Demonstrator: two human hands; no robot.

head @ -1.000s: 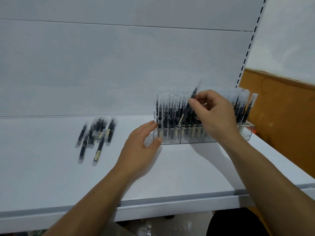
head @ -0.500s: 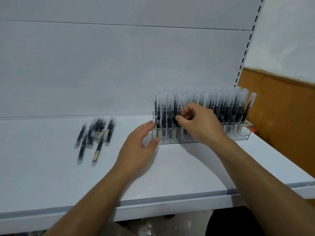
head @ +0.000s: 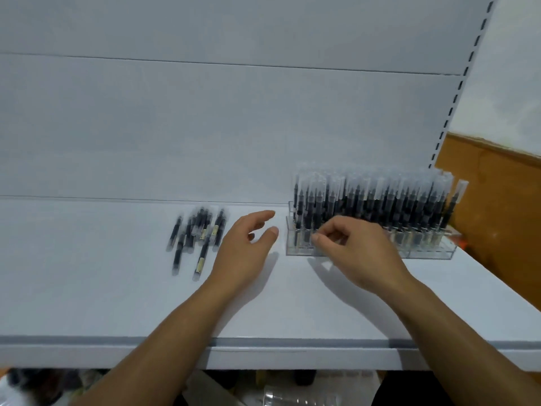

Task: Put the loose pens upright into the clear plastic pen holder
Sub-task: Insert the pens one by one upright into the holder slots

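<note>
A clear plastic pen holder [head: 430, 252] stands on the white shelf at the right, packed with several upright black pens with clear caps [head: 380, 200]. A loose heap of the same pens [head: 199, 232] lies flat on the shelf at the left. My left hand [head: 243, 250] hovers open between the heap and the holder, touching neither. My right hand [head: 357, 250] is in front of the holder's left part, fingers curled and pinched together with no pen in them.
The white shelf [head: 292, 312] has a front lip near my forearms and a white back panel behind. A slotted upright [head: 456, 89] runs up at the right, with a brown wooden wall [head: 497, 206] beyond. Dark clutter shows below the shelf.
My right hand pushed its pen down into the holder, let go and drew back towards me. My left hand left the holder's corner and shifted left. The view has also shifted.
</note>
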